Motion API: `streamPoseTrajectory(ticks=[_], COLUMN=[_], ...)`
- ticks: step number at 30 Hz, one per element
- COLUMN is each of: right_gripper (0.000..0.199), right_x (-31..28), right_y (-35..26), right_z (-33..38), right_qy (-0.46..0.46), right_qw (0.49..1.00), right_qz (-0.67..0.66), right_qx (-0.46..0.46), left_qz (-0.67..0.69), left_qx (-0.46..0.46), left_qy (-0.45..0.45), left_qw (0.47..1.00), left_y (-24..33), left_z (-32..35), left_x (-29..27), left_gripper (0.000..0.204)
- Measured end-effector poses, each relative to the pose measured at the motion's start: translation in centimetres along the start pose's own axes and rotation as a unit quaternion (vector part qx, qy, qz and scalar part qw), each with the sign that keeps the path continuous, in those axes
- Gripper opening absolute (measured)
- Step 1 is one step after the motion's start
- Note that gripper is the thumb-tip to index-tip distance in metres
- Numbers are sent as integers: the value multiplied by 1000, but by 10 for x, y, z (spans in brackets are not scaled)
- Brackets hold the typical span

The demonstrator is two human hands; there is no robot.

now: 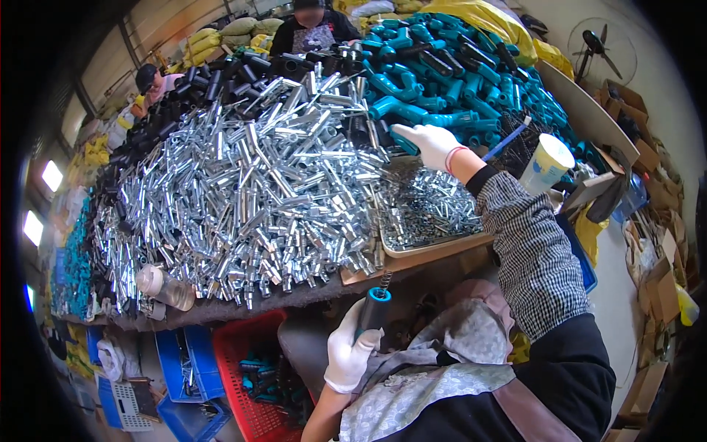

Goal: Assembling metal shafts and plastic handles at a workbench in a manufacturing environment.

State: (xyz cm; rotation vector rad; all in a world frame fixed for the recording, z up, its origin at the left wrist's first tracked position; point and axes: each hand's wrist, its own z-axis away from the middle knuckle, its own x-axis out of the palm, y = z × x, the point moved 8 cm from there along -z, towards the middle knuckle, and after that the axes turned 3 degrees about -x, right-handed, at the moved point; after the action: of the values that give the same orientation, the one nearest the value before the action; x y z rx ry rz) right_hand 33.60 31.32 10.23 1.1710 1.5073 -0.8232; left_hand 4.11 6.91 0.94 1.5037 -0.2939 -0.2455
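Observation:
My gloved left hand (350, 352), low in front of me, is wrapped round a black cylindrical handle (373, 315) with a teal rim. A coil spring (386, 280) sticks up out of the handle's upper end. Farther off, my gloved right hand (433, 145) reaches over the table with its fingers stretched to the left. Its fingertips are by the dark parts where the silvery metal pile (250, 177) meets the heap of teal handles (449, 81). Nothing shows in that hand, though its underside is hidden. Just below its wrist lies a tray (434, 245) of small metal pieces.
A white cup (547, 163) stands right of my right forearm. At the table's front left is a clear jar (168, 287). Below the edge are a red basket (228, 368) and blue bins (158, 361). Two people (313, 37) sit across the pile. A fan (595, 46) stands far right.

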Motion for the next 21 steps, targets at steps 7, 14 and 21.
streamPoseTrajectory(ticks=[7,14,21], right_gripper=[58,49,46], right_x=[-76,-33,-23], right_y=[-28,-129,-142], right_z=[44,198,230], right_qy=[315,-117,-177], right_qw=[935,617,578], right_qz=[-153,-767,-784], right_qx=[-60,129,142], left_qz=[-1,-207,-321], left_qx=[-6,78,182], left_qy=[12,4,-57], left_qw=[1000,975,928], left_y=[-4,11,35], left_z=[12,14,31], left_x=[-7,-12,5], left_gripper=[100,90,58])
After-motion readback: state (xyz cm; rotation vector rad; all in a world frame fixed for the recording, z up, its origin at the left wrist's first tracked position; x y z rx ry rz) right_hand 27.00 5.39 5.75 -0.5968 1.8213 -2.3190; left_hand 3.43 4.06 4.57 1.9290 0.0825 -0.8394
